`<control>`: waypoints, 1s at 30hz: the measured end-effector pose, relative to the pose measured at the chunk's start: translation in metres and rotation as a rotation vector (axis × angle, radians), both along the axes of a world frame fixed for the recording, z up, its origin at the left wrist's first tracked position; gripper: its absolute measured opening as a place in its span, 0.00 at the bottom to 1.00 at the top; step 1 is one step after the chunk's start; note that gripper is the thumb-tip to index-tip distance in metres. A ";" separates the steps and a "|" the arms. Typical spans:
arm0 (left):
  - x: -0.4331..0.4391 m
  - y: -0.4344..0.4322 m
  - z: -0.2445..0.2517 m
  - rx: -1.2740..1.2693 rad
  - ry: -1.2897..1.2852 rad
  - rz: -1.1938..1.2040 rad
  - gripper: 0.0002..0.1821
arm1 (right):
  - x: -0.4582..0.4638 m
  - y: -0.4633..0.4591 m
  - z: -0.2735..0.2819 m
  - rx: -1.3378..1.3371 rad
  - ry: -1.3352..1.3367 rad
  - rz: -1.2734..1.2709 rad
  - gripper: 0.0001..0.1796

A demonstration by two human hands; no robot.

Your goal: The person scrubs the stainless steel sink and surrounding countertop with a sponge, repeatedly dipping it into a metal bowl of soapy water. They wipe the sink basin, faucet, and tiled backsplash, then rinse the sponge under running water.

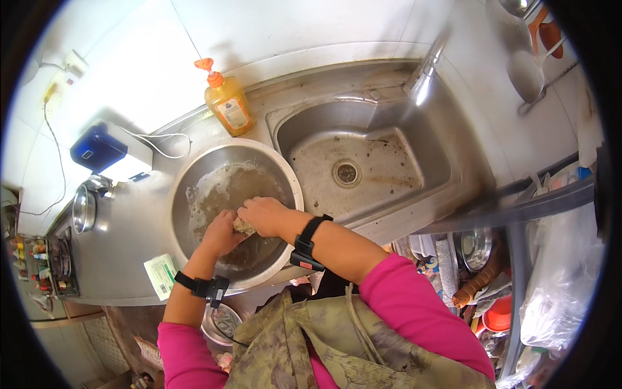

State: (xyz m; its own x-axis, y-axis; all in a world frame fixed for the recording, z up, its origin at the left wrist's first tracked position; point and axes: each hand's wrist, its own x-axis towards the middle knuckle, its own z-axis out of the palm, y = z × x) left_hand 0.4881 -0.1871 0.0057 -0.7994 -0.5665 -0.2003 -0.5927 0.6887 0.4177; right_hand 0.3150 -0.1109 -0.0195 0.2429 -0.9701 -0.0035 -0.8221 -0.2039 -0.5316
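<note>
Over a large metal basin (286, 170) of murky, foamy water (228, 182), both hands meet on one small, rough, beige-brown lump (243, 226). What the lump is, I cannot tell. My left hand (222, 233) grips it from the left, and my right hand (265, 215) holds its upper right side. Fingers cover much of it. The basin stands on the steel counter, its right rim beside the steel sink (311, 185). Black straps with small devices circle both wrists.
A yellow pump bottle (229, 107) stands behind the basin. The faucet (425, 78) rises at the sink's back right. A blue-and-white box (114, 150), metal bowls (84, 208) and a green-and-white packet (161, 276) sit to the left. Ladles (527, 75) hang on the right wall.
</note>
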 end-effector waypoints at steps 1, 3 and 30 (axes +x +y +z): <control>0.001 0.000 0.000 0.033 0.121 0.016 0.22 | -0.001 0.000 0.000 -0.128 -0.012 -0.017 0.20; -0.002 -0.002 0.001 0.146 0.093 0.040 0.25 | -0.005 0.002 0.002 -0.228 0.042 0.028 0.19; -0.341 -0.057 0.062 -0.139 0.003 -0.412 0.30 | -0.475 0.184 0.006 -0.413 0.114 -1.858 0.23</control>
State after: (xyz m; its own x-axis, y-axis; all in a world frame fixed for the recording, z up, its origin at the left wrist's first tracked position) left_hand 0.1473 -0.2442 0.0678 -0.9648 -0.2213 -0.1418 -0.2553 0.9172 0.3058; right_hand -0.1604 0.0726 -0.0131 -0.9418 0.0871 0.3246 -0.1436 0.7689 -0.6231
